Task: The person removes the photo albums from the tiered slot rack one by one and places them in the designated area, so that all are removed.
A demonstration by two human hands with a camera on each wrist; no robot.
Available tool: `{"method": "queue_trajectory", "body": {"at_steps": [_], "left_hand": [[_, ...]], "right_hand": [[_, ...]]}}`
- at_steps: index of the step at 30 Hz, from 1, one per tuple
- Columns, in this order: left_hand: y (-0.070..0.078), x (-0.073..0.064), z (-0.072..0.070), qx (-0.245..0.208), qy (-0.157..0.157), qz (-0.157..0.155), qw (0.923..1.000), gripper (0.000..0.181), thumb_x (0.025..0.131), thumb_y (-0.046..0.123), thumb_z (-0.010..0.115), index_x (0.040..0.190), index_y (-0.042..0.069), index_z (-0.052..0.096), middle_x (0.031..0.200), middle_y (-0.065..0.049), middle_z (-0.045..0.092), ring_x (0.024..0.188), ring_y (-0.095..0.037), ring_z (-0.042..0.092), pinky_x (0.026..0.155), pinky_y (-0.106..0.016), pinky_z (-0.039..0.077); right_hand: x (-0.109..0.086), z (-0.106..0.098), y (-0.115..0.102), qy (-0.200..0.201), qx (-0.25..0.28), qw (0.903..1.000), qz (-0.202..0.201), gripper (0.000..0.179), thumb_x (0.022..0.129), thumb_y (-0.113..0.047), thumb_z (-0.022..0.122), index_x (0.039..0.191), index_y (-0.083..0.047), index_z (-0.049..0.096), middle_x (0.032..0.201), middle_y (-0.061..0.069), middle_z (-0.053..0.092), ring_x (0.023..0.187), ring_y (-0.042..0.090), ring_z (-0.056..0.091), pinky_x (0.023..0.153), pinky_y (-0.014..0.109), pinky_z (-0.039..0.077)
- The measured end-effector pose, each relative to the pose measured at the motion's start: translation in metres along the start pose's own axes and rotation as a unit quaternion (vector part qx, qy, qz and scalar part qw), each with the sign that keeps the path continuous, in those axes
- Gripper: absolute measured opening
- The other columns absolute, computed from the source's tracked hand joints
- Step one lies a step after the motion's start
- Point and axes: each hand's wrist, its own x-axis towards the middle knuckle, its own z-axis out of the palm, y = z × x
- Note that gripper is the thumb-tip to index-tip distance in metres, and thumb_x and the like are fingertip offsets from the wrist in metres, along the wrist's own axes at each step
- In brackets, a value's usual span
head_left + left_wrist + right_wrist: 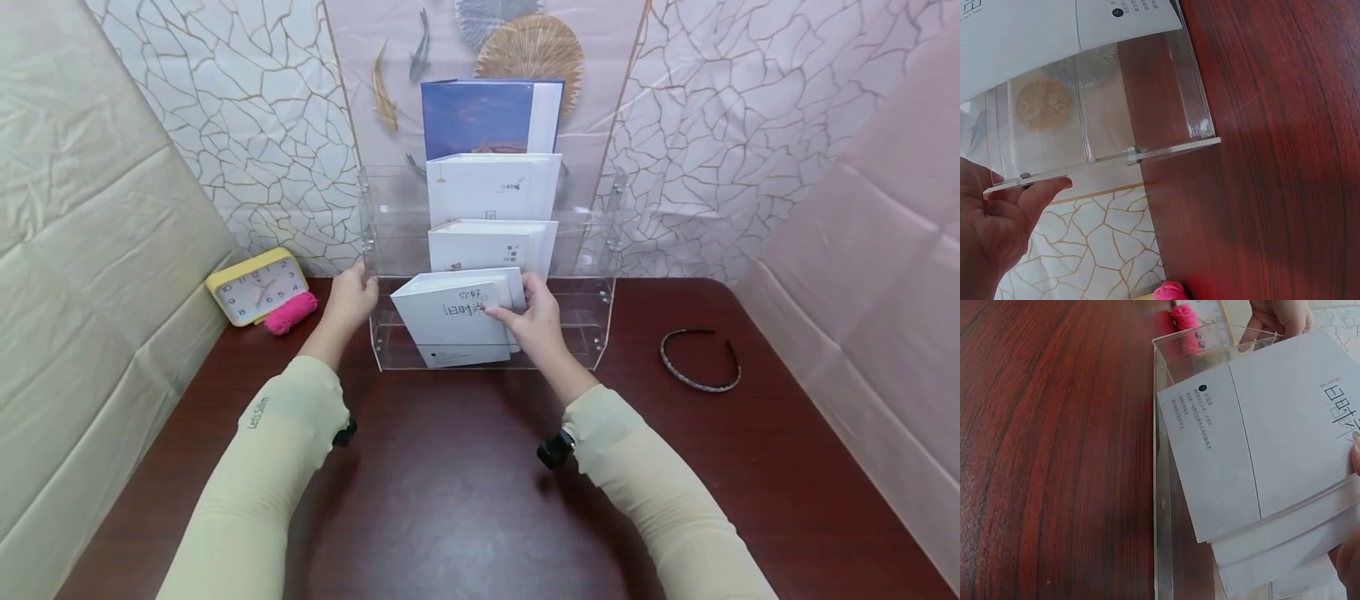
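Head view bright, even; soft glare on tabletop (450,517), shadows under sleeves (247,483); wrist views dimmer, softer.

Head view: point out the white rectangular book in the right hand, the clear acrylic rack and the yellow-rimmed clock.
White rectangular book (461,327): head view, middle of its front cover.
Clear acrylic rack (396,343): head view, lower left of its front.
Yellow-rimmed clock (260,288): head view, middle of its white dial.

A yellow-framed clock (260,285) is set at the back left of the dark reddish counter (457,492), with a pink bundle (291,313) placed against its front. A headband (693,383) is laid at the right. Behind, the white wall covering (697,158) is patterned with gold lines.
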Motion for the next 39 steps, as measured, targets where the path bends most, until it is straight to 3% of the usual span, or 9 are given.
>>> {"method": "queue_trajectory", "body": {"at_steps": [7, 12, 21, 31, 39], "left_hand": [[-0.001, -0.004, 0.005, 0.002, 0.012, 0.010, 0.9999, 0.032, 0.093, 0.005, 0.045, 0.119, -0.011, 0.052, 0.108, -0.031, 0.059, 0.101, -0.041, 0.055, 0.091, -0.049, 0.041], [-0.003, -0.005, 0.006, 0.002, 0.023, 0.018, 0.9996, 0.028, 0.092, 0.004, 0.046, 0.113, -0.011, 0.054, 0.110, -0.031, 0.058, 0.106, -0.043, 0.054, 0.093, -0.050, 0.040], [-0.003, -0.005, 0.006, -0.003, 0.016, 0.018, 0.9997, 0.027, 0.092, 0.005, 0.045, 0.110, -0.013, 0.055, 0.109, -0.031, 0.059, 0.105, -0.042, 0.054, 0.092, -0.049, 0.041], [-0.003, -0.004, 0.006, -0.012, 0.012, 0.007, 0.9998, 0.025, 0.093, 0.005, 0.046, 0.109, -0.012, 0.055, 0.105, -0.031, 0.059, 0.097, -0.041, 0.055, 0.087, -0.049, 0.043], [-0.002, 0.000, 0.001, 0.001, 0.021, 0.022, 0.9995, 0.025, 0.092, 0.005, 0.046, 0.107, -0.013, 0.054, 0.106, -0.033, 0.058, 0.103, -0.045, 0.054, 0.090, -0.052, 0.041]], "right_hand": [[-0.001, -0.009, -0.004, 0.000, 0.018, 0.9997, 0.013, 0.041, 0.065, 0.013, 0.077, 0.095, 0.013, 0.049, 0.091, 0.026, 0.063, 0.081, 0.027, 0.059, 0.073, 0.041, 0.049], [0.006, -0.019, -0.010, 0.003, 0.030, 0.9995, 0.003, 0.041, 0.068, 0.012, 0.076, 0.096, 0.012, 0.047, 0.091, 0.025, 0.063, 0.081, 0.023, 0.060, 0.072, 0.033, 0.051], [0.016, -0.036, -0.017, 0.010, 0.035, 0.9992, 0.018, 0.038, 0.072, 0.010, 0.074, 0.098, 0.008, 0.045, 0.091, 0.021, 0.063, 0.079, 0.014, 0.060, 0.070, 0.027, 0.051], [0.022, -0.043, -0.019, 0.004, 0.059, 0.9980, 0.025, 0.037, 0.073, 0.010, 0.072, 0.097, 0.005, 0.045, 0.092, 0.016, 0.063, 0.080, 0.016, 0.060, 0.069, 0.027, 0.051], [0.032, -0.057, -0.008, 0.028, 0.144, 0.9884, 0.041, 0.034, 0.076, 0.012, 0.068, 0.098, -0.003, 0.048, 0.101, 0.012, 0.062, 0.091, 0.023, 0.060, 0.075, 0.030, 0.052]]}}
